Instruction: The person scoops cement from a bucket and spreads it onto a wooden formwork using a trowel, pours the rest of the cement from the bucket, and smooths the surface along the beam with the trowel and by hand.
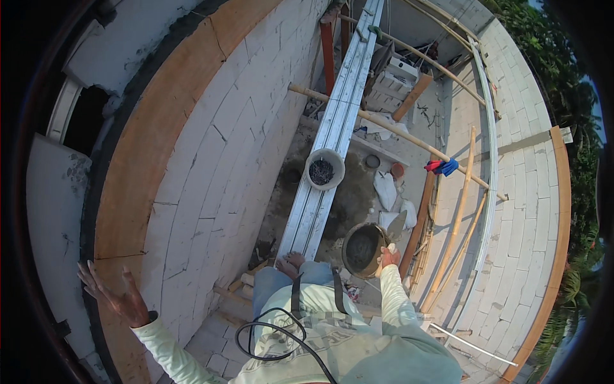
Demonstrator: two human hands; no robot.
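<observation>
Below the chest, the right hand [389, 257] grips a round pan [364, 249] by its rim; left hand [115, 297] spread open.

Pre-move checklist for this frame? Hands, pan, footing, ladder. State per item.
1. Right hand grips the rim of the round mortar pan: ok; a trowel blade shows just beyond it.
2. Pan level: cannot tell; it looks tilted toward the camera.
3. Left hand braced: ok; open, fingers spread, flat against the brown band on the white block wall.
4. Footing: cannot tell; one bare foot shows at the near end of the aluminium ladder, the other is hidden.
5. Black cable loops loose on the chest: not ok, a possible snag.
6. Bucket sits on the ladder: not ok.
</observation>
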